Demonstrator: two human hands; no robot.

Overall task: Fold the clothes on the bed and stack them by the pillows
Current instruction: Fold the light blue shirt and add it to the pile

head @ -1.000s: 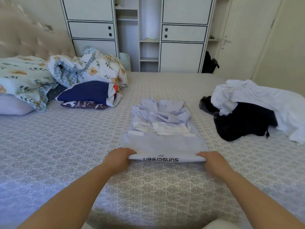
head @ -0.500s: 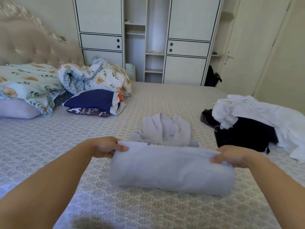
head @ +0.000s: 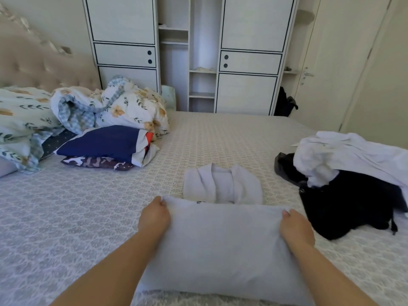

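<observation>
A: Head view only. What's in hand?

B: A pale lilac shirt (head: 223, 235) lies mid-bed toward the near edge. The left hand (head: 154, 215) pinches the far-left corner of the folded-over lower half, fingers curled round the cloth; the right hand (head: 295, 226) pinches the far-right corner the same way. Both grips are closed on fabric, nothing else held.

A: How should this fold go?

B: I'd judge the hem half is being brought up over the collar end. Carry both corners level, land the lifted edge square on the collar end, then smooth outward so no air or creases stay trapped.

A: Which way does it point?

B: The collar points away, toward the wardrobe (head: 187, 54) beyond the far edge. The raised panel's long axis runs left to right between the hands; the garment itself runs near-to-far.

A: And after?

B: The folded stack (head: 106, 146) sits near the pillows (head: 24, 115) at the bed's left, headboard end; this piece should join it. The unfolded white and black heap (head: 348, 180) waits by the right edge.
</observation>
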